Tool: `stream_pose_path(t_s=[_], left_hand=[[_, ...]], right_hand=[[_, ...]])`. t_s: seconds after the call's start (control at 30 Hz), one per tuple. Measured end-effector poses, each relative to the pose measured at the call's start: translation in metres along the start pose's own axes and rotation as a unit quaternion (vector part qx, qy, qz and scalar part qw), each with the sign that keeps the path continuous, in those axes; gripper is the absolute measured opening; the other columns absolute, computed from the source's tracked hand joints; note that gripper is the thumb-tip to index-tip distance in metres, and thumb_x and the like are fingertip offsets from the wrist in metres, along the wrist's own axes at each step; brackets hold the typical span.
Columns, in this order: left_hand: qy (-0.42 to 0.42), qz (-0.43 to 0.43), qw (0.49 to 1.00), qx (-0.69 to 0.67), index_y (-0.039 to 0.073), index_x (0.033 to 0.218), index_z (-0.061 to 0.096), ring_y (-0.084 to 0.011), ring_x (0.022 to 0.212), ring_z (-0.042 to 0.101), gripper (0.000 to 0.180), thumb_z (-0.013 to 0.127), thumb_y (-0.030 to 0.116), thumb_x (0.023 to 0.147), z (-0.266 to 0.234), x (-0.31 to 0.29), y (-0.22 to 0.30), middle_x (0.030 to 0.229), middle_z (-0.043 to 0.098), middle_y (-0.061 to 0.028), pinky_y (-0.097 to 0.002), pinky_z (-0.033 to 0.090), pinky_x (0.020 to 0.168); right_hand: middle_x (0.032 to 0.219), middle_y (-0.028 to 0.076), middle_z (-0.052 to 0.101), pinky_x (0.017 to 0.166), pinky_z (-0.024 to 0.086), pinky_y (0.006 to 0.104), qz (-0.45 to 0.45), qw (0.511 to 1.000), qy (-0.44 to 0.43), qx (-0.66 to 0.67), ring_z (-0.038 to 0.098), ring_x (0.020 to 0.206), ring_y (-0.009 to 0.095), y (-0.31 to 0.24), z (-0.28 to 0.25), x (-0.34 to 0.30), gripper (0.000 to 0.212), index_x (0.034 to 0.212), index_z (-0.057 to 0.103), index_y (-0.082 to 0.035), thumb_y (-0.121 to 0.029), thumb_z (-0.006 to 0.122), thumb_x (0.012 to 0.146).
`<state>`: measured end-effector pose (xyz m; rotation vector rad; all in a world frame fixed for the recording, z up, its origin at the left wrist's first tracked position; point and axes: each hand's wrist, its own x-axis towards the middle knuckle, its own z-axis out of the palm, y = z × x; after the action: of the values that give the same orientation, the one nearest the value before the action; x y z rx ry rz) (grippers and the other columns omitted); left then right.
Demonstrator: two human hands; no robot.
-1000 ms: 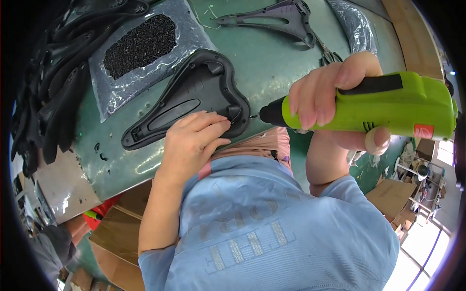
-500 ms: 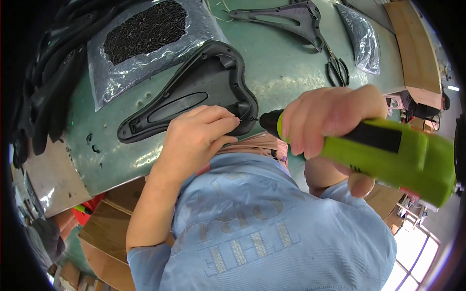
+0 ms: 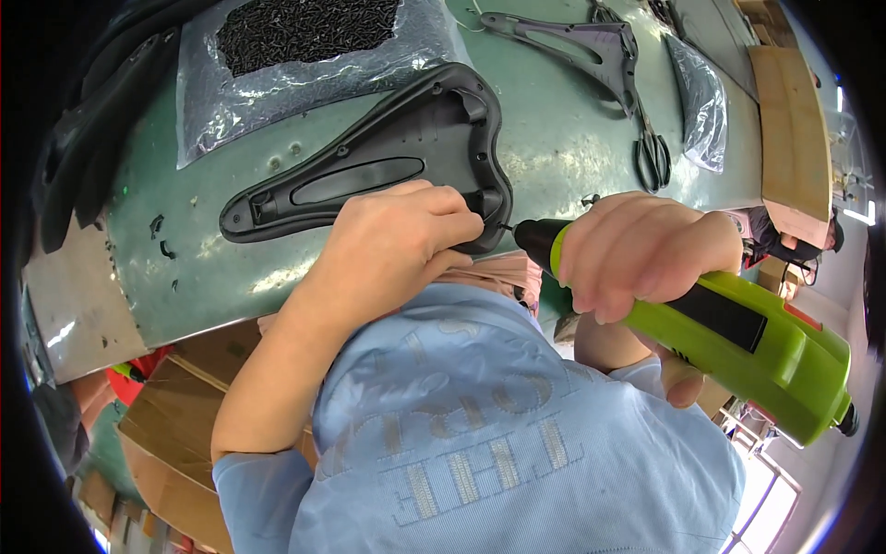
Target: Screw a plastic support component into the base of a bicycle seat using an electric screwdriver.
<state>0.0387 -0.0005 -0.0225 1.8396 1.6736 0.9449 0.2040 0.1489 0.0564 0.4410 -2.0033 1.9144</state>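
Observation:
A black bicycle saddle [image 3: 429,134] lies underside up on the green table, its narrow nose toward the left. My left hand [image 3: 392,245] closes over its near right corner, fingertips on top and thumb below at the rim. Whether a small screw is between those fingertips is hidden. Wrapped in my right hand [image 3: 651,254] is a lime-green and black electric screwdriver [image 3: 784,360]. Its black tip points left, with the thin bit at the saddle's right corner, close to my left fingertips. I cannot tell whether the bit touches a screw.
Beyond the saddle lies a clear bag [image 3: 249,102] of black screws [image 3: 309,32]. Scissors [image 3: 652,162], a dark triangular saddle-shaped part [image 3: 604,60] and another plastic bag [image 3: 697,106] are at the back right. Black saddles [image 3: 101,129] pile up at left; a cardboard box [image 3: 185,397] stands below the table edge.
The view has shifted slightly, so the table things sit higher and more to the right. The screwdriver's rear end has dropped lower. Both hands keep their holds.

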Motion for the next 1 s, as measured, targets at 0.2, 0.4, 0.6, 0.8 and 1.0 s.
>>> stream_pose_path(t_s=[0.2, 0.4, 0.6, 0.8, 1.0], left_hand=[[0.017, 0.001, 1.0, -0.003, 0.009, 0.087, 0.067, -0.0225, 0.079, 0.061, 0.028, 0.076, 0.016, 0.062, 0.004, -0.003, -0.001, 0.086, 0.064, -0.0021, -0.033, 0.051, 0.066], [0.029, 0.004, 1.0, -0.004, 0.008, 0.087, 0.068, -0.0218, 0.079, 0.062, 0.028, 0.077, 0.014, 0.062, 0.005, -0.003, 0.001, 0.086, 0.064, -0.0029, -0.0324, 0.051, 0.065], [0.023, -0.015, 1.0, 0.0, 0.008, 0.086, 0.066, -0.0229, 0.079, 0.061, 0.029, 0.077, 0.013, 0.06, 0.002, -0.001, 0.005, 0.085, 0.063, -0.0029, -0.0334, 0.05, 0.066], [-0.005, -0.021, 1.0, -0.001, 0.007, 0.084, 0.065, -0.0232, 0.081, 0.06, 0.028, 0.077, 0.012, 0.059, 0.0, 0.002, 0.007, 0.084, 0.063, -0.0027, -0.034, 0.05, 0.067], [0.016, -0.021, 0.999, -0.018, 0.007, 0.087, 0.067, -0.0237, 0.082, 0.061, 0.03, 0.077, 0.012, 0.059, 0.002, -0.002, 0.003, 0.086, 0.064, -0.0044, -0.0338, 0.051, 0.069]], right_hand=[[0.08, 0.009, 0.06, 0.056, 0.049, 0.0359, -0.003, 0.999, 0.011, 0.032, 0.061, 0.064, 0.023, 0.005, -0.002, 0.001, 0.061, 0.105, 0.047, -0.005, -0.043, 0.079, 0.07], [0.082, 0.011, 0.061, 0.055, 0.049, 0.0362, -0.006, 0.998, -0.001, 0.068, 0.063, 0.065, 0.024, 0.01, -0.01, 0.001, 0.064, 0.104, 0.048, -0.004, -0.043, 0.082, 0.067], [0.082, 0.01, 0.061, 0.055, 0.05, 0.0349, -0.021, 0.998, -0.006, 0.057, 0.063, 0.066, 0.024, 0.012, -0.008, 0.001, 0.065, 0.108, 0.048, -0.003, -0.042, 0.082, 0.068], [0.082, 0.01, 0.061, 0.055, 0.05, 0.0345, -0.044, 0.998, -0.004, 0.04, 0.063, 0.066, 0.024, 0.014, -0.007, -0.003, 0.066, 0.106, 0.05, -0.001, -0.042, 0.083, 0.066], [0.08, 0.01, 0.061, 0.055, 0.05, 0.0354, -0.033, 0.997, -0.042, 0.046, 0.063, 0.066, 0.024, 0.022, -0.014, 0.001, 0.067, 0.107, 0.051, 0.0, -0.042, 0.082, 0.066]])
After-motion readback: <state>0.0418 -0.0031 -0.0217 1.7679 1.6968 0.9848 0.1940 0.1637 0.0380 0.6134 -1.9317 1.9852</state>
